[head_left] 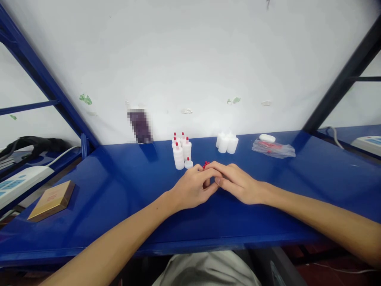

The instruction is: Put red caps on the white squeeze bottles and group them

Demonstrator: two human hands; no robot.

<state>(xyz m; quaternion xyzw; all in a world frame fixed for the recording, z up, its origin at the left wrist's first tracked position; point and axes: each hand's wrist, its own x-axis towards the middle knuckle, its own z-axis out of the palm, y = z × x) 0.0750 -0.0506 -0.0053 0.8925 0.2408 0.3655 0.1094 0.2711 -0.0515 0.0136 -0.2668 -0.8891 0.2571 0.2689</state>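
Observation:
My left hand [195, 186] and my right hand [236, 182] meet at the fingertips over the middle of the blue table [125, 190]. Both hands are closed around something I cannot make out. Small red pieces [206, 163] show just behind my fingers. White bottles with red tips [179, 157] stand upright in a group behind my left hand. Beside them, close to that hand, is a small white cap with a red tip [188, 163]. White bottles without red tips [232, 144] stand together farther back, behind my right hand.
At the back right lies a clear plastic bag with red contents [274, 148], beside a white oval object [267, 138]. A gold box [52, 200] is at the left. White power strips [25, 182] sit beyond the blue frame posts. A blurred dark object leans on the wall.

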